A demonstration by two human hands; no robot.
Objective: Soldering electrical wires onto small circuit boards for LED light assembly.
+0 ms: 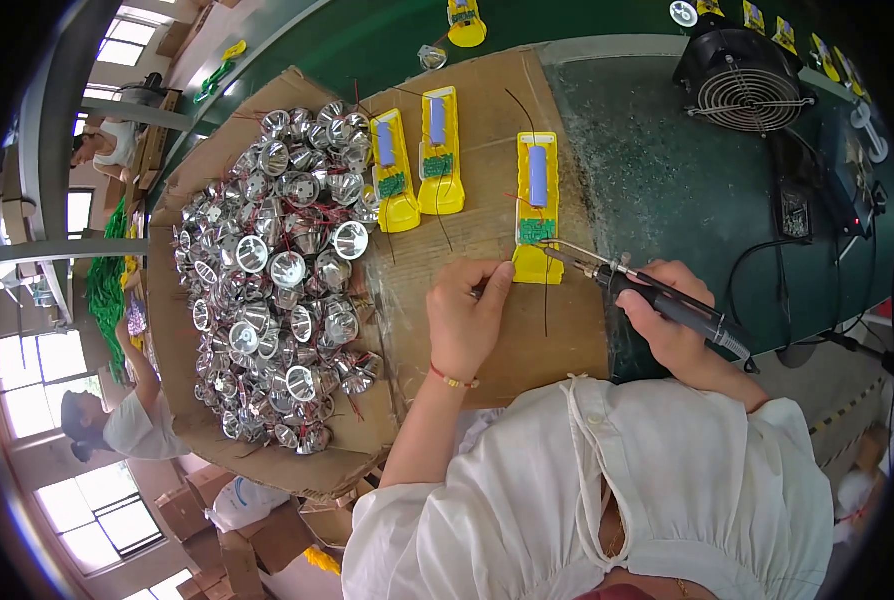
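Observation:
A yellow plastic lamp housing (539,265) lies on the cardboard in front of me, holding a blue cylindrical battery (538,178) and a green circuit board (537,231). Thin wires stick out of it. My left hand (470,308) is closed, its thumb and forefinger at the housing's lower left edge. In my right hand (675,318) is a black-handled soldering iron (689,312), with a thin metal guide tube alongside. The iron's tip points at the lower end of the circuit board. Two similar housings, one on the left (399,212) and another (441,198), lie farther left.
A cardboard box (182,380) on the left is heaped with shiny reflector cups (287,268) trailing red wires. A black fan (747,95) stands at the far right on the green tabletop (657,190). More yellow housings (466,25) lie at the back. Two people are farther off left.

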